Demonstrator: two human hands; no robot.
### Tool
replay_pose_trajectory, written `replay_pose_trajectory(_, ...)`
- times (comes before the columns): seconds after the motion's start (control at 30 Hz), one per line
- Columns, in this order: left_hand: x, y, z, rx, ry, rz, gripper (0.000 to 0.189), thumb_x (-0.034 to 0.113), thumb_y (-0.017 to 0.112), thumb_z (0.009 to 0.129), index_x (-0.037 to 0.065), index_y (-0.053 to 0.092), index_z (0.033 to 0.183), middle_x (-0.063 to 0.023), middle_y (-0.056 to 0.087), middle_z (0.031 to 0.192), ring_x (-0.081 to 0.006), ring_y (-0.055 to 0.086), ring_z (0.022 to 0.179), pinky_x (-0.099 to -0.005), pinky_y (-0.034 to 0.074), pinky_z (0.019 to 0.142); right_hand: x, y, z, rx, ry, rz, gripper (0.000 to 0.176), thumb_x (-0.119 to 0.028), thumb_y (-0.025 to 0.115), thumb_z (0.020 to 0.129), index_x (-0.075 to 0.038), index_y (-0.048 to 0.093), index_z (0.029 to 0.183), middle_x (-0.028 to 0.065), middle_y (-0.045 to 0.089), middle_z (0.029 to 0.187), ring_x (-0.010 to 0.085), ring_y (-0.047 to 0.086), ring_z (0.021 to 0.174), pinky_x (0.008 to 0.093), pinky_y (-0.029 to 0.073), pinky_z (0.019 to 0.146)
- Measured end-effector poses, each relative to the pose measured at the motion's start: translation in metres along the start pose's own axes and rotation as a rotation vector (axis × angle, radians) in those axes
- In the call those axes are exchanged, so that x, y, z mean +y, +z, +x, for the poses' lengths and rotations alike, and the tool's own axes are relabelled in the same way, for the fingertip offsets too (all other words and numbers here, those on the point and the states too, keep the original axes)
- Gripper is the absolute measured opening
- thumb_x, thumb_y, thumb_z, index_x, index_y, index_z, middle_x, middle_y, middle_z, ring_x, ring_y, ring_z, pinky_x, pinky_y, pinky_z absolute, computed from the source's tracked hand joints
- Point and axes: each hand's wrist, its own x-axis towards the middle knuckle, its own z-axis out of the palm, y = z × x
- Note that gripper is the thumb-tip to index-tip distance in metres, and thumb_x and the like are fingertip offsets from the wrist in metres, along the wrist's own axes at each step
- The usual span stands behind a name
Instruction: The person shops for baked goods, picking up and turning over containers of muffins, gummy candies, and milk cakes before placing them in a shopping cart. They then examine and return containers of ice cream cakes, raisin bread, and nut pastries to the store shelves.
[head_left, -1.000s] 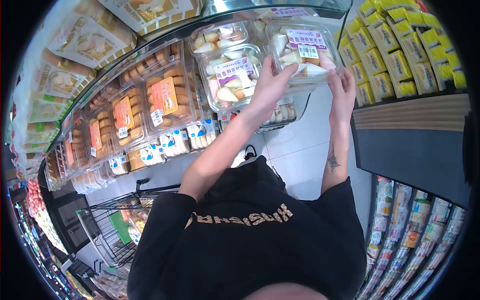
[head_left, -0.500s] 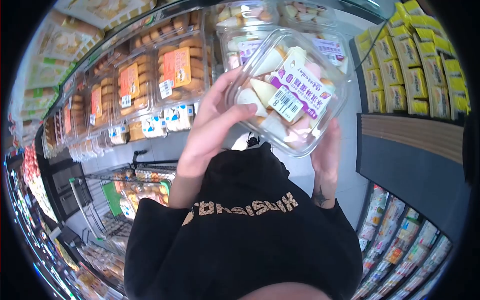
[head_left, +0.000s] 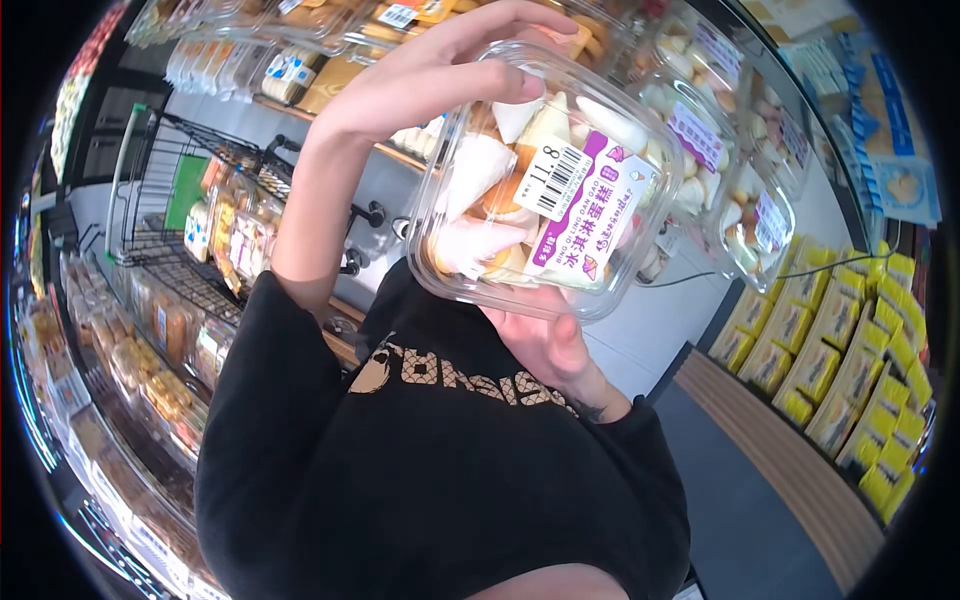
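Note:
I hold a clear plastic clamshell box point(head_left: 545, 185) close in front of me. It is filled with cone-shaped cakes in white, orange and pink, and its purple and white label shows a barcode and the price 11.8. My left hand point(head_left: 440, 65) grips the box's top left edge, with the fingers spread over the lid. My right hand point(head_left: 545, 345) supports it from underneath; only the palm and a tattooed wrist show. Black sleeves and a black printed top fill the lower view.
Similar clear boxes of cakes point(head_left: 745, 190) stand on the shelf at upper right. Yellow packs point(head_left: 850, 350) line a lower shelf on the right. A black wire shopping cart point(head_left: 175, 200) with goods stands at left, with shelves of packaged pastries point(head_left: 150, 375) beside it.
Both hands lifted the box off the shelf and brought it close to the camera, tilting it. The view swung, so the cart sits upper left and the shelf upper right.

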Motion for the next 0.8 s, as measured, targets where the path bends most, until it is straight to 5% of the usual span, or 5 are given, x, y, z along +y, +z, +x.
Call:
replay_pose_trajectory(0.17, 0.024, 0.015, -0.030, 0.257, 0.004, -0.084, 0.061, 0.017, 0.062, 0.075, 0.002, 0.036, 0.127, -0.0129, 0.045, 0.122, -0.0209, 0.039, 0.116, -0.0307, 0.028, 0.098, -0.003, 0.001, 0.003, 0.065, 0.008, -0.071, 0.090, -0.054, 0.055, 0.078, -0.004, 0.010, 0.137, 0.0137, 0.018, 0.141, 0.0271, 0.020, 0.131, 0.0429, 0.015, 0.108)
replay_pose_trajectory(0.23, -0.019, -0.001, -0.045, 0.215, 0.246, 0.114, 0.064, 0.021, 0.060, 0.075, 0.003, 0.035, 0.130, -0.0118, 0.045, 0.125, -0.0191, 0.041, 0.116, -0.0294, 0.032, 0.096, -0.007, -0.003, 0.003, 0.311, -0.173, -0.085, 0.082, -0.026, 0.068, 0.073, -0.003, 0.018, 0.133, 0.0110, 0.034, 0.131, 0.0234, 0.035, 0.122, 0.0402, 0.027, 0.103)
replay_pose_trajectory(0.33, -0.011, -0.006, -0.069, -0.074, -0.021, -0.078, 0.097, 0.039, 0.070, 0.068, -0.008, 0.017, 0.134, -0.0186, 0.031, 0.135, -0.0263, 0.031, 0.126, -0.0345, 0.022, 0.103, -0.036, 0.003, 0.005, 0.324, -0.198, -0.327, 0.075, -0.013, 0.067, 0.066, -0.001, 0.027, 0.128, 0.0118, 0.041, 0.122, 0.0212, 0.042, 0.115, 0.0359, 0.034, 0.097)
replay_pose_trajectory(0.47, -0.006, -0.001, -0.086, -0.156, -0.249, 0.039, 0.085, 0.023, 0.076, 0.066, -0.002, 0.029, 0.133, -0.0142, 0.042, 0.128, -0.0200, 0.039, 0.119, -0.0333, 0.033, 0.097, -0.057, -0.007, 0.002, 0.197, -0.210, -0.722, 0.082, -0.020, 0.077, 0.056, -0.001, 0.034, 0.123, 0.0112, 0.044, 0.119, 0.0225, 0.046, 0.110, 0.0362, 0.038, 0.092)
replay_pose_trajectory(0.8, 0.011, 0.031, -0.112, 0.223, 0.365, 0.624, 0.043, -0.001, 0.061, 0.063, 0.003, 0.051, 0.105, -0.0160, 0.040, 0.132, -0.0349, 0.035, 0.123, -0.0430, 0.033, 0.097, -0.044, -0.003, -0.004, 0.100, -0.938, -1.771, 0.062, -0.021, 0.081, 0.056, -0.018, 0.048, 0.108, 0.0133, 0.042, 0.120, 0.0341, 0.041, 0.111, 0.0466, 0.033, 0.094)
